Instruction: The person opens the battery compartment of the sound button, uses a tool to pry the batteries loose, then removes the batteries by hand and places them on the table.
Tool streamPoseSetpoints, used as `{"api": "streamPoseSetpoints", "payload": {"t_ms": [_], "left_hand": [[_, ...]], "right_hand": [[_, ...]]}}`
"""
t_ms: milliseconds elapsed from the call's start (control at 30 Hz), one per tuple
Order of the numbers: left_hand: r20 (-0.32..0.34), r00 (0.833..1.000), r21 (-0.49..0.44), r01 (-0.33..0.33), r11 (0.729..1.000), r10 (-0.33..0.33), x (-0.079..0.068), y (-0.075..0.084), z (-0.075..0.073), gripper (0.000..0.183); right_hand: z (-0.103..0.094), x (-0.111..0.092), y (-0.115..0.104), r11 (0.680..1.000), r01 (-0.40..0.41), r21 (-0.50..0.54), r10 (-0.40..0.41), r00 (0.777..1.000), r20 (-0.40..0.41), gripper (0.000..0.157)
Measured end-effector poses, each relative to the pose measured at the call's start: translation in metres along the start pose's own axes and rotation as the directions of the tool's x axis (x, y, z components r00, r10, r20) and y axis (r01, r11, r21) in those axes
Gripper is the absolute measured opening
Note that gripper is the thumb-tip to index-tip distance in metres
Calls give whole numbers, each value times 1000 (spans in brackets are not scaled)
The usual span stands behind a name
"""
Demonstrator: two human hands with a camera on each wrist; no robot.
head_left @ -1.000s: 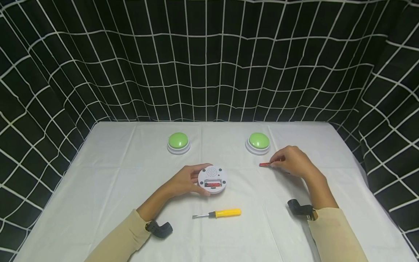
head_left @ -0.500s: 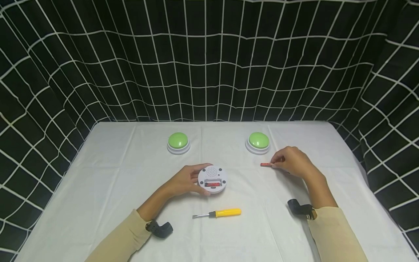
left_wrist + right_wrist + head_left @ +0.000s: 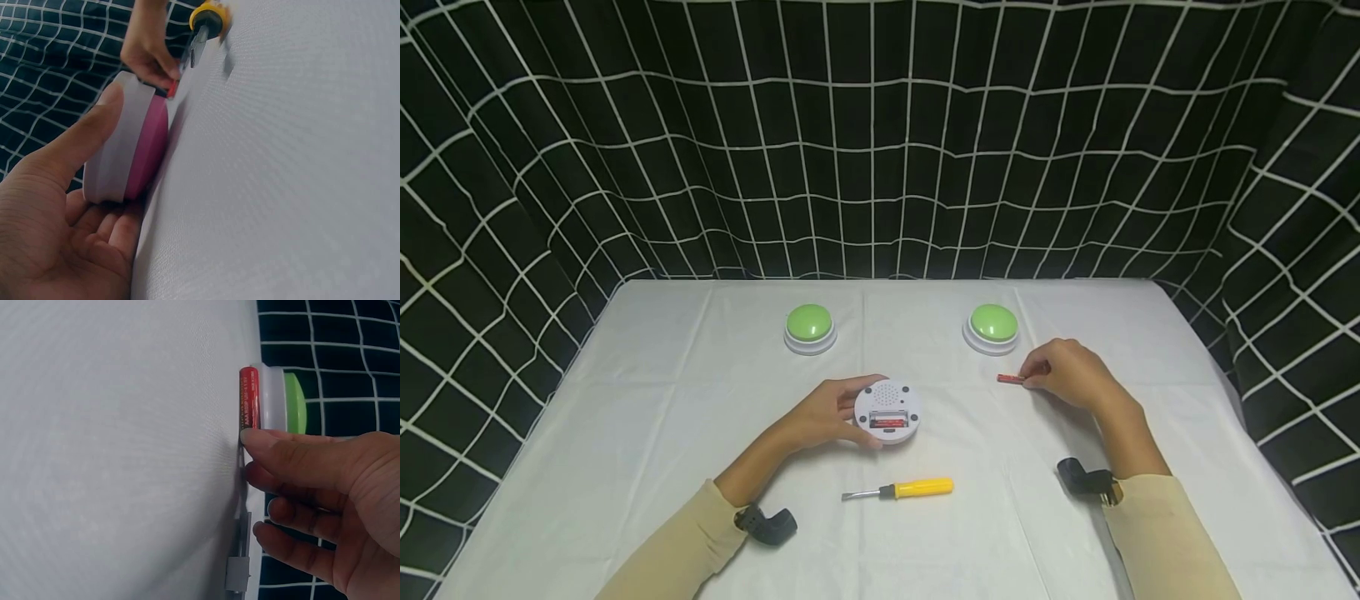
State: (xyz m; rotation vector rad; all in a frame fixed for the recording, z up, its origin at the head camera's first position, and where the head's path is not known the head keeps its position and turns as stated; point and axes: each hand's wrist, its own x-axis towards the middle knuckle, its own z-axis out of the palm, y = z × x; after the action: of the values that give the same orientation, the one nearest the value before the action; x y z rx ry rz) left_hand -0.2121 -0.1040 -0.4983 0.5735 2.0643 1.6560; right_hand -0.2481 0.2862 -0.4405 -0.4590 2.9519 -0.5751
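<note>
My left hand [image 3: 825,414] grips a round answer buzzer [image 3: 887,392] turned upside down, thumb on one side and fingers under the other. Its white base faces up with the battery compartment uncovered, and one red battery [image 3: 887,423] lies in the near side of it. In the left wrist view its pink dome [image 3: 149,147] points down at the cloth. Over to the right, my right hand [image 3: 1070,375] pinches a red AAA battery [image 3: 249,394] by one end between thumb and index finger, low over the table. The other fingers are loosely bent.
Two buzzers with green domes, a left one [image 3: 808,322] and a right one [image 3: 994,323], stand farther back. A yellow-handled screwdriver [image 3: 922,487] lies in front of the held buzzer. Below my right hand is a small grey piece [image 3: 237,574] on the white cloth [image 3: 715,333]. A black gridded curtain [image 3: 880,167] encloses the table.
My right hand and the AAA battery have shifted very slightly to the right and nearer. The left hand, its buzzer and the screwdriver stay where they were.
</note>
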Motion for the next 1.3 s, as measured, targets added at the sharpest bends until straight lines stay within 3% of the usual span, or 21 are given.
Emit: {"api": "streamPoseSetpoints", "payload": {"t_ms": [333, 600, 1033, 1300], "left_hand": [[4, 1000, -5, 17, 1000, -17, -1, 3, 1, 99], [5, 1000, 1, -1, 1000, 1, 0, 4, 0, 99], [-1, 1000, 5, -2, 1000, 2, -1, 2, 0, 98], [0, 1000, 1, 2, 1000, -2, -2, 4, 1, 99]], "right_hand": [[-4, -2, -2, 1000, -18, -1, 18, 1000, 17, 11], [-24, -10, -13, 997, -63, -39, 63, 998, -9, 15], [-40, -20, -55, 996, 40, -75, -48, 992, -114, 19], [-31, -19, -79, 988, 133, -79, -145, 974, -176, 12]]}}
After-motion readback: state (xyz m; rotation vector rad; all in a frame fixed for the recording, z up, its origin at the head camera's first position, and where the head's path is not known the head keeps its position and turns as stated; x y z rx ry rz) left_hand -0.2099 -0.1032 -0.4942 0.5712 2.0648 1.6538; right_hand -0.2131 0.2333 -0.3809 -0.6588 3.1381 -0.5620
